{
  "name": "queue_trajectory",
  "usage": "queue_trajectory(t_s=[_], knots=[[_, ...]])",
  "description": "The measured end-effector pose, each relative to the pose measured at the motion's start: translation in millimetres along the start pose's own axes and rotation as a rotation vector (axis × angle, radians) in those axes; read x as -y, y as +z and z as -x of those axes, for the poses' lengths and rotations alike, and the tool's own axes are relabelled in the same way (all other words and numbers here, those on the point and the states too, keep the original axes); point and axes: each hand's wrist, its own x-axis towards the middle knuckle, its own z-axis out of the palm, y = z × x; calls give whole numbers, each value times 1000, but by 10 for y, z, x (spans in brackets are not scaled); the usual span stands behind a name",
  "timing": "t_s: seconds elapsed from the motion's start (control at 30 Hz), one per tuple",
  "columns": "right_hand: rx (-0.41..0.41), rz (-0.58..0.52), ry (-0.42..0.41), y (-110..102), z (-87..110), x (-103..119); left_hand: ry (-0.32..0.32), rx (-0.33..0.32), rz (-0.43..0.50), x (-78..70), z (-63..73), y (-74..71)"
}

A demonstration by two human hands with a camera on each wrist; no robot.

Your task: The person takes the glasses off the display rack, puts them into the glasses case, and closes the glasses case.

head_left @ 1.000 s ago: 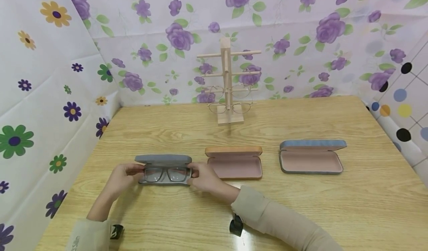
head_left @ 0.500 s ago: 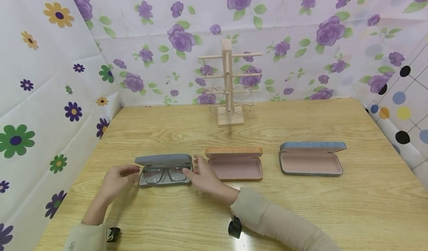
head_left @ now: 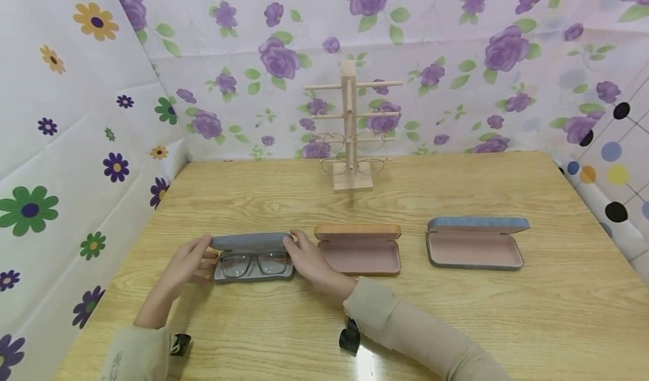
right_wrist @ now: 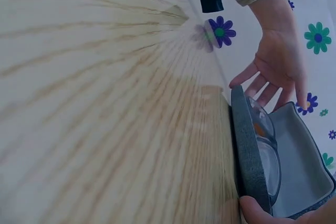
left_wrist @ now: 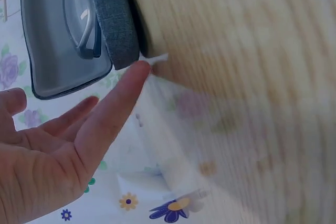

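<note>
The left hand point(head_left: 186, 265) has its fingers apart, and the right hand point(head_left: 315, 265) has its fingers extended, the thumb at the lid corner. Between the two sets of fingers sits the grey case point(head_left: 252, 242), lid raised, with dark-framed glasses point(head_left: 253, 257) inside it. Just right of the right fingers lies the orange case point(head_left: 359, 257); well beyond is the blue case point(head_left: 475, 250). Farther back from the fingers stands a wooden rack point(head_left: 349, 105).
</note>
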Motion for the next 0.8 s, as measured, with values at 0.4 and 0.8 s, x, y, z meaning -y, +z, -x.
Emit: queue_trajectory(t_s=[0.4,0.8], knots=[[39,-151,48,17,-35,9,36,14,-3,15,-8,-4],[10,-122,28,-30,1,9,102,75,43,34,-38,-11]])
